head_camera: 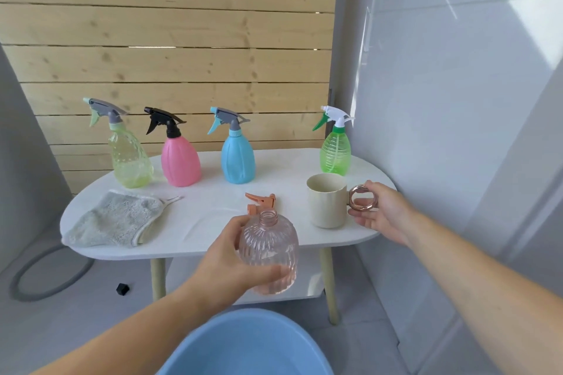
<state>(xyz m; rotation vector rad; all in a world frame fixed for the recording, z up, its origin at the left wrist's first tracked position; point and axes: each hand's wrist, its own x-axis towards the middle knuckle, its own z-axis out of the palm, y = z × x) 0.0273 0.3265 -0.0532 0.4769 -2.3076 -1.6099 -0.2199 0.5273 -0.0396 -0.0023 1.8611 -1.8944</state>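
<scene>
Your left hand [225,256] grips the clear pink bottle [269,253], fingers curled round its ribbed body. The bottle is upright with its neck open, held in front of the desk's [213,216] near edge and above the blue basin [243,344]. Its orange spray head [262,201] lies on the desk just behind the bottle. Your right hand [380,210] holds the cream mug [327,204] by its copper ring handle, thumb on top and fingers closed beneath; the mug stands on the desk. A grey cloth [115,219] lies to the left. Four spray bottles stand along the back: yellow-green [129,158], pink [180,161], blue [237,158], green [335,155].
</scene>
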